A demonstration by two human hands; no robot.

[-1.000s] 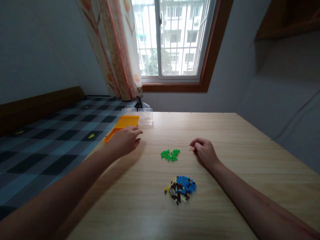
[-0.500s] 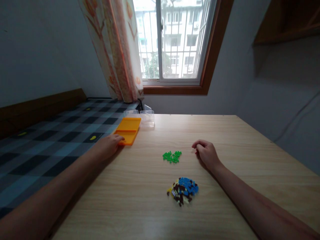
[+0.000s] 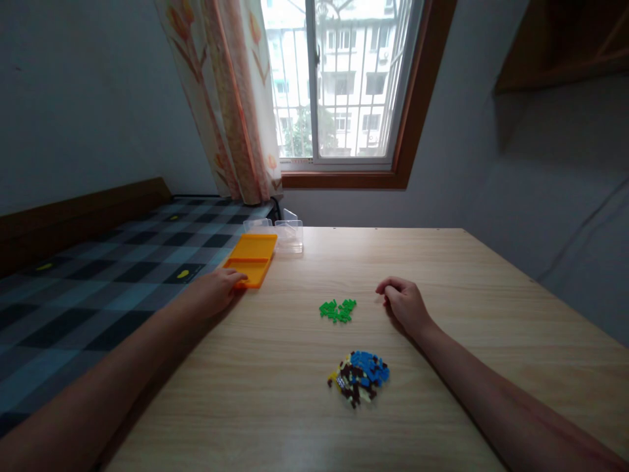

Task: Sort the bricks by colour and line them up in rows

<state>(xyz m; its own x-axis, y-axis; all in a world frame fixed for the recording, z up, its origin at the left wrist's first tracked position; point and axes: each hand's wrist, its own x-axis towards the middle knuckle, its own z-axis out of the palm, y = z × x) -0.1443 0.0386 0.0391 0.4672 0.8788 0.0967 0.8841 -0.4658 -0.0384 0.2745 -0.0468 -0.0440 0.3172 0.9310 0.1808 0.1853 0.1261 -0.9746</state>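
Note:
My left hand is at the near left corner of a shallow orange tray, which has two sections. Its fingers lap over the tray's edge and close on it; the thumb's grip is partly hidden. On the wooden table to the right rests my right hand, fingers curled in and no object showing in them. Left of that hand lies a small spread of green toy bricks. Closer to me sits a mixed heap of small bricks in blue, dark brown, cream and yellow.
Clear plastic boxes stand behind the orange tray on the wooden table. A bed with a checked cover adjoins the table's left side. Beyond the far edge are a curtain and a barred window.
The view has tilted up very slightly. My left fingers have shifted a little on the tray's edge; the right hand and the brick piles stay put.

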